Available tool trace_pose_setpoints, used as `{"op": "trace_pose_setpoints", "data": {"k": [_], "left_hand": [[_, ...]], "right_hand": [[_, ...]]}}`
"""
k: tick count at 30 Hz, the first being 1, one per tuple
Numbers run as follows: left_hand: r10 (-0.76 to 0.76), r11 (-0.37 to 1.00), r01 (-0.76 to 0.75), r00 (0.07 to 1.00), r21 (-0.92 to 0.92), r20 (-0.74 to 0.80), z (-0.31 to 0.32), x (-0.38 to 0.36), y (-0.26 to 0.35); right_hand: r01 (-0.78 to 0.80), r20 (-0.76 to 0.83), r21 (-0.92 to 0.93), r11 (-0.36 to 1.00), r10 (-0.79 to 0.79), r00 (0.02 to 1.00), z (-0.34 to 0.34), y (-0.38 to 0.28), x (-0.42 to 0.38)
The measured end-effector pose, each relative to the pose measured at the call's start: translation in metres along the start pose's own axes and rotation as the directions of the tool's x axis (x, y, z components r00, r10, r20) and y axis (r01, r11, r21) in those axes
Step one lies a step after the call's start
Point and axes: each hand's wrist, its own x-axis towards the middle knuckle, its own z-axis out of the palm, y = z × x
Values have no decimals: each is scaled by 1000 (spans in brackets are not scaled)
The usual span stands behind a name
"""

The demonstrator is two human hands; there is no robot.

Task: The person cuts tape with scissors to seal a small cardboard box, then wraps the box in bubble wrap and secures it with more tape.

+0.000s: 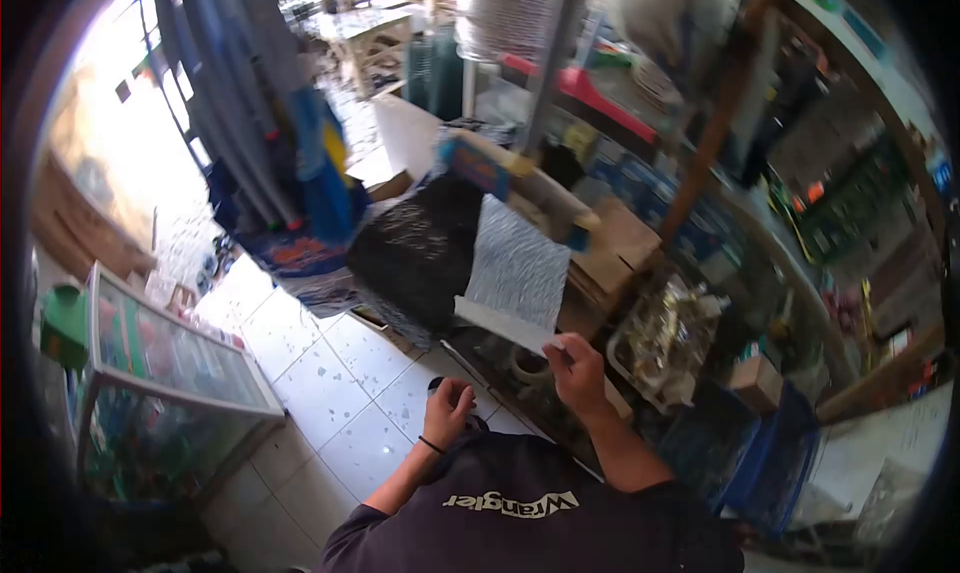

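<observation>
A pale, wrinkled sheet (515, 263) with a folded lower edge lies partly over a large black wrapped bundle (415, 248). My right hand (577, 370) pinches the sheet's lower right corner. Lower left of the sheet, my left hand (449, 411) is curled in front of my dark shirt, with a black band on the wrist; whatever it may hold is too small to make out. A roll of tape (530, 363) shows just left of my right hand, below the sheet's edge.
A glass-sided case (180, 393) stands at the left on the tiled floor (330, 383). Brown cardboard (615, 248) and a tray of shiny packets (668, 338) are right of the sheet. Blue crates (770, 458) stand lower right. Long wrapped goods (240, 123) hang upper left.
</observation>
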Motion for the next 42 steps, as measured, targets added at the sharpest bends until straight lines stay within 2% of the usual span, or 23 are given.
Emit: {"op": "trace_pose_setpoints", "data": {"k": [3, 4, 7, 11, 13, 14, 16, 17, 18, 19, 21, 22, 25, 26, 29, 30, 33, 34, 37, 41, 42], "left_hand": [[142, 985, -145, 989, -95, -46, 41, -10, -15], [135, 986, -138, 990, -90, -37, 51, -14, 4], [193, 965, -208, 976, -158, -103, 82, -10, 32], [243, 942, -244, 969, -228, -35, 120, -3, 39], [290, 934, -280, 957, -221, 14, 142, -11, 50], [302, 950, -295, 952, -106, 56, 148, -12, 46], [425, 882, -433, 902, 189, 80, 157, -2, 22], [475, 811, -480, 874, 335, 103, 157, 2, 10], [456, 699, -450, 879, 557, 138, 153, -1, 13], [468, 650, -474, 865, 594, 179, 145, -2, 8], [492, 534, -539, 825, 652, 278, 127, 7, -1], [520, 460, -610, 774, 646, 361, 118, 8, 5], [468, 557, -675, 737, 484, 488, 94, 17, 26], [520, 581, -694, 719, 426, 461, 89, 21, 34], [574, 558, -696, 717, 452, 396, 76, 27, 60], [570, 545, -696, 717, 468, 402, 69, 29, 62], [624, 402, -699, 682, 592, 382, 43, 27, 57], [662, 383, -677, 675, 628, 325, 36, 24, 51], [796, 318, -675, 571, 666, 200, 15, 23, 32], [675, 177, -555, 670, 813, 311, 4, 32, 22], [714, 184, -557, 642, 810, 280, 7, 38, 26]], "right_hand": [[-89, -73, -51, 995, 85, 994, -66, 4, -59], [-129, -127, 66, 989, 137, 983, -82, 10, -79], [-302, -185, 195, 933, 337, 923, -134, -3, -126], [-376, -215, 288, 881, 443, 871, -172, 4, -180], [-351, -268, 298, 888, 431, 862, -184, 4, -198], [-339, -286, 301, 892, 423, 860, -188, 4, -204], [-358, -326, 291, 887, 444, 835, -194, 10, -214], [-370, -339, 288, 883, 455, 824, -195, 14, -219], [-381, -348, 298, 875, 472, 810, -194, 18, -225], [-388, -363, 311, 868, 485, 795, -190, 23, -229], [-389, -379, 353, 851, 510, 772, -187, 25, -233], [-389, -375, 380, 839, 524, 764, -185, 25, -235], [-358, -393, 486, 797, 565, 726, -178, 32, -238], [-338, -399, 524, 782, 576, 714, -177, 36, -236], [-245, -267, 765, 595, 640, 720, -180, 45, -224], [-249, -270, 809, 533, 713, 647, -179, 35, -207], [-216, -171, 866, 451, 673, 720, -187, 34, -179], [-199, -171, 880, 432, 678, 715, -187, 31, -169], [-151, -206, 884, 442, 658, 724, -184, 12, -133], [-102, -239, 868, 486, 587, 773, -178, -1, -108], [-84, -251, 860, 503, 561, 789, -178, -3, -106]]}}
